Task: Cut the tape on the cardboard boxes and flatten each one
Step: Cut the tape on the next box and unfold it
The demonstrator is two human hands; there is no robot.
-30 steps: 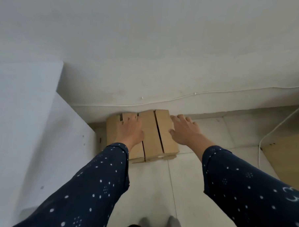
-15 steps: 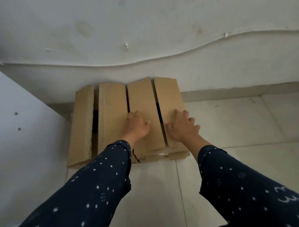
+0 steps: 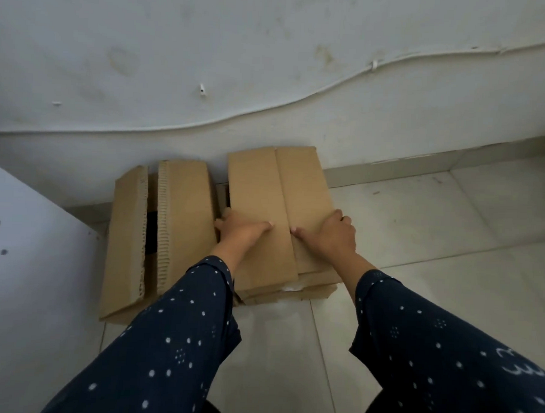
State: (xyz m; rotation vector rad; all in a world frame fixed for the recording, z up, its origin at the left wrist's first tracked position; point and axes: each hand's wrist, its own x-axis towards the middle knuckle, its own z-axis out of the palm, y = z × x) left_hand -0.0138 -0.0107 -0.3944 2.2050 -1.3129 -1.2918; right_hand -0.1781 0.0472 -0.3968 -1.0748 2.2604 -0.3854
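Note:
Two brown cardboard boxes lie on the tiled floor against the wall. On the right box [image 3: 267,187] the two top flaps meet along a centre seam. My left hand [image 3: 240,230] grips its left side, thumb lying on the top. My right hand [image 3: 332,237] grips its right side, thumb also on top near the seam. The left box [image 3: 183,208] stands apart from it by a narrow gap, its flaps parted over a dark slit with corrugated edges showing. No cutting tool is in view.
A white panel [image 3: 27,283] fills the left side, close to the left box. A white cable [image 3: 269,115] runs along the stained wall above. Pale floor tiles [image 3: 435,244] spread to the right and toward me.
My hands went from lying on the flaps to gripping the right box's sides. That box has shifted right, away from the left box, and its flaps have come together.

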